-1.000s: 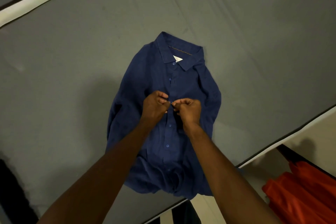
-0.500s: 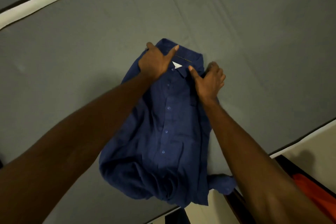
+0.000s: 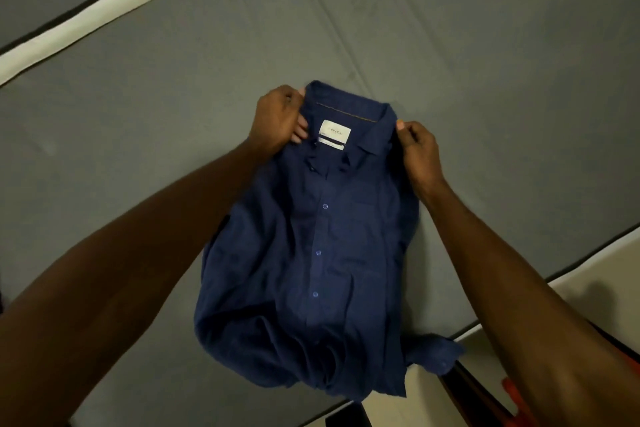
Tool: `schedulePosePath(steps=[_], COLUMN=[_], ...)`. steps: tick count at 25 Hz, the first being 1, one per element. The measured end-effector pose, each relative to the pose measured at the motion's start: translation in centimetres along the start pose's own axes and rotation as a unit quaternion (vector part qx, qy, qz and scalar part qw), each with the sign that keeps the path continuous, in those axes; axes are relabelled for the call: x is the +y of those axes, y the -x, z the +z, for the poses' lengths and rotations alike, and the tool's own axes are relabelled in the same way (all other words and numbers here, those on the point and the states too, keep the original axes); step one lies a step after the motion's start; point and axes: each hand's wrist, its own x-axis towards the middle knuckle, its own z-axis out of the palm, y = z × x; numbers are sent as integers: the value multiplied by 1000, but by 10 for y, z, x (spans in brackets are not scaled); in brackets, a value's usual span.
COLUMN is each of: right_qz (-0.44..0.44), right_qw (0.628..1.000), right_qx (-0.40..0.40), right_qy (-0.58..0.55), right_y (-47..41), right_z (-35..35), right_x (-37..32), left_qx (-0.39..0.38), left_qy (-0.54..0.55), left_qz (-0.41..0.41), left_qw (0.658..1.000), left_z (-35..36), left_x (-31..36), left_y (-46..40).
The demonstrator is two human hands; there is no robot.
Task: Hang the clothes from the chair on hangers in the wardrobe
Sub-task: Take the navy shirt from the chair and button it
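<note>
Navy shirt (image 3: 325,253) btwn hands; left hand (image 3: 277,118), right hand (image 3: 417,146) gripping shoulders

One label (image 3: 334,134) to log: white, sewn inside the collar of the navy shirt (image 3: 322,253). I read its small dark print as "FRATINI", first letters uncertain. Dark band under it; finer print too small for me.

navy shirt (image 3: 329,253) matt woven cloth; bed sheet (image 3: 173,114) grey smooth cloth.
</note>
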Motion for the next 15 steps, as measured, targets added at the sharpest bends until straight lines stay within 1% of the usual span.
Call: schedulePosePath(steps=[1, 2, 3, 4, 5, 6, 7, 10, 12, 13, 15], right_qz=[14, 22, 19, 7, -15, -38, -49, -28, -11, 2, 24], right_qw=[1000, 999, 996, 991, 987, 984, 985, 995, 997, 998, 999], right_qx=[-22, -41, -54, -65, -71, -70, -66, -69, -51, -42, -27], right_qy=[-1, 24, 69, 114, 146, 160, 155, 67, 59, 53, 27], right_y=[3, 6, 10, 15, 21, 27, 33, 49, 63, 72, 95], right_z=[-1, -2, -3, -5, -7, -9, -13, -24, -33, -38, -50], right_x=[-1, 1, 5, 10, 17, 21, 25, 24, 20, 18, 4], left_qx=[32, 77, 92, 72, 26, -23, -57, -119, -114, -110, -91], left_qy=[-2, -74, -165, -246, -298, -302, -281, -163, -104, -96, -156], left_qz=[6, 32, 52, 60, 61, 59, 61, 62, 67, 79, 119], left_qw=[999, 994, 981, 965, 952, 951, 956, 978, 986, 986, 976], left_z=[-1, -3, -5, -8, -11, -14, -17, -28, -39, -45, -61], left_x=[2, 1, -1, -8, -13, -15, -17, -14, -4, 3, 19], left_y=[1, 1, 1, -1, -5, -8, -10, 0, 19, 31, 55])
